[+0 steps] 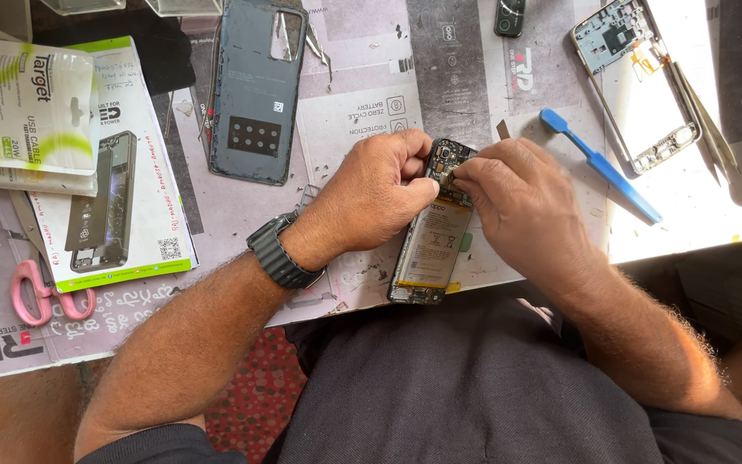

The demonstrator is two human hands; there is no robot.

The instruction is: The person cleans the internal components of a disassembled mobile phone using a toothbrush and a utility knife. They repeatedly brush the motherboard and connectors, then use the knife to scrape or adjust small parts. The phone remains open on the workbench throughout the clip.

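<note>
Phone (433,241), opened with its back off and its pale battery showing, lies at the near edge of the tabletop (362,112), about midway along it, its lower end reaching the edge above the person's lap. Both hands meet at its upper end. The left hand (371,198) curls around the phone's left side, its fingers (414,163) folded against the top of the body and the thumb pressed along the edge, so it is clamped on the phone. A dark watch (281,253) sits on that wrist. The right hand (521,202) comes in from the right, its fingertips (465,172) pinched together on the board area near the camera; whether they hold some small part there cannot be told.

Just right of the hands a blue plastic tool (603,167) lies slanted on the tabletop, and beyond it, toward the far right corner, sits a phone frame (633,77) with a circuit board at its top, in bright sunlight. Behind the left hand, near the far edge, a dark back cover (255,94) lies flat, with tweezers (318,43) beside its upper right corner. A small dark part (509,15) rests at the far edge. Toward the left edge lie a white and green package (113,172) showing a phone screen, a cable packet (23,103) overlapping it, and pink scissors (40,296) close to the near left corner.
</note>
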